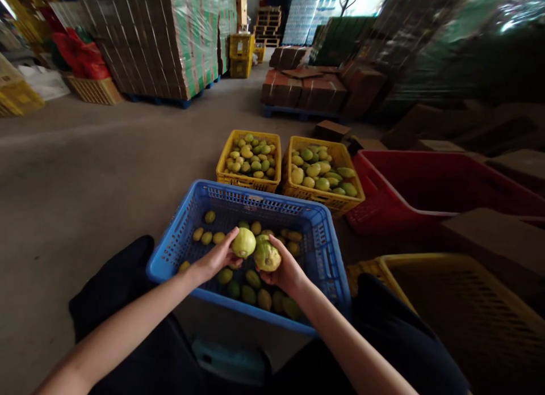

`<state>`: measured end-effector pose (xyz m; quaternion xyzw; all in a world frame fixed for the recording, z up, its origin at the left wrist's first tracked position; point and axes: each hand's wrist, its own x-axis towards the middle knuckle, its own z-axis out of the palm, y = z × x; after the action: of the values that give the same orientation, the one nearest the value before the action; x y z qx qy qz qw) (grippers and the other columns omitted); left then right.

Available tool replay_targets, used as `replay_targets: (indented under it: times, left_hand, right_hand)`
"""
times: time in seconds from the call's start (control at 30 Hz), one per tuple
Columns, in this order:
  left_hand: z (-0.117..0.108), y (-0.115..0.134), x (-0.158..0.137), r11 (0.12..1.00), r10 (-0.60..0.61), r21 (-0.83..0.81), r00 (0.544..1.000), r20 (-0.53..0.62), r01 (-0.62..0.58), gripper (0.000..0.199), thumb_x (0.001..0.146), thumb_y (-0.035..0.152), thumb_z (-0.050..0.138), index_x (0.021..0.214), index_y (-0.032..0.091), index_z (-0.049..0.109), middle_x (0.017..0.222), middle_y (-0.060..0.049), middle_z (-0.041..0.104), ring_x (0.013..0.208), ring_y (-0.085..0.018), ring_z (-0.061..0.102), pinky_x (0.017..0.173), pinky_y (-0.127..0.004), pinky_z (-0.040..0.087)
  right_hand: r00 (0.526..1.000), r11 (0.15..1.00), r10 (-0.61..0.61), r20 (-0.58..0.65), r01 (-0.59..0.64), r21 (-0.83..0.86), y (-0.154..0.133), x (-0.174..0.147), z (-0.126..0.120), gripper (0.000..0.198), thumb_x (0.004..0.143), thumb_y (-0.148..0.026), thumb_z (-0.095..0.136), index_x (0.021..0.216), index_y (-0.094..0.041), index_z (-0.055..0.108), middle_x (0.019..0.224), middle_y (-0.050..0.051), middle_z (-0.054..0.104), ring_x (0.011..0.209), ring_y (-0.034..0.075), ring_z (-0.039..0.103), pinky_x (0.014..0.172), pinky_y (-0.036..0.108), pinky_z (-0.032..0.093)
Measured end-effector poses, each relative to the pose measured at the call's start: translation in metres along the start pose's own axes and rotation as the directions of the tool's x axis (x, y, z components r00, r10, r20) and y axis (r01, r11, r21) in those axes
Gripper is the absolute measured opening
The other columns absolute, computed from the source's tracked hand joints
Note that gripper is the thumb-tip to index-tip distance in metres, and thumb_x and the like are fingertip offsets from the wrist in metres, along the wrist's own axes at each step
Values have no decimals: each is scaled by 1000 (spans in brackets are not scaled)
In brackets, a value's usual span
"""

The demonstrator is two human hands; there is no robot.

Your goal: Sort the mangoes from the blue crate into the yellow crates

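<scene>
I have a basket [330,247] in front, with fruit [252,279] in it. My left hand [218,256] and right hand [288,270] are over it, fruit in each. Behind it sit two crates [255,183] [323,200] of fruit. Right of them is a bin [371,207]. Nearer, on my right, is another crate [447,287]. Farther back, boxes [302,92] lie on a pallet [293,112].

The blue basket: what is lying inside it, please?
Inside the blue basket lie many green and yellowish fruits. The left hand and right hand, with the held fruit, cover part of the middle; what lies behind them cannot be seen.
</scene>
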<state>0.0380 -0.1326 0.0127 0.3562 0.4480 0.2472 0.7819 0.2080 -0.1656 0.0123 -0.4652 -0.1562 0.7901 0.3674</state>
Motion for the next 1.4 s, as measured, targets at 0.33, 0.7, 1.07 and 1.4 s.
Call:
replay_targets:
  times: [0.33,0.7,1.07,1.4]
  left_hand:
    - [-15,-10,-5,907,336,295,939,-74,-301,63,77,70,46,105,16,63,99,-6,67,95,-21,58,81,-30,46]
    - [-8,-3,9,957,185,-201,974,-129,-209,59,84,64,45,116,16,59,115,-11,64,106,-22,59,87,-32,49]
    - [-1,-7,-3,917,386,117,922,-13,-382,63,62,47,79,111,17,56,109,-9,64,102,-26,60,85,-35,48]
    - [-5,7,-13,394,725,622,645,243,-677,50,73,28,74,116,22,48,116,-6,58,110,-20,55,98,-34,40]
  right_hand:
    - [947,918,-318,-49,295,-265,6,-19,-1,35,66,-35,76,96,-24,61,71,-4,64,57,11,57,48,20,44]
    - [913,901,-403,-55,407,151,-3,-11,2,42,55,-20,78,92,-26,59,86,-2,67,84,20,64,76,34,52]
    - [752,635,-658,30,576,-514,-4,-14,-16,64,52,-41,84,106,-21,57,102,4,66,93,23,62,82,34,50]
    - [348,-135,-861,372,548,-826,-3,-22,-13,57,71,-34,75,122,-23,51,117,10,63,107,27,60,93,42,50]
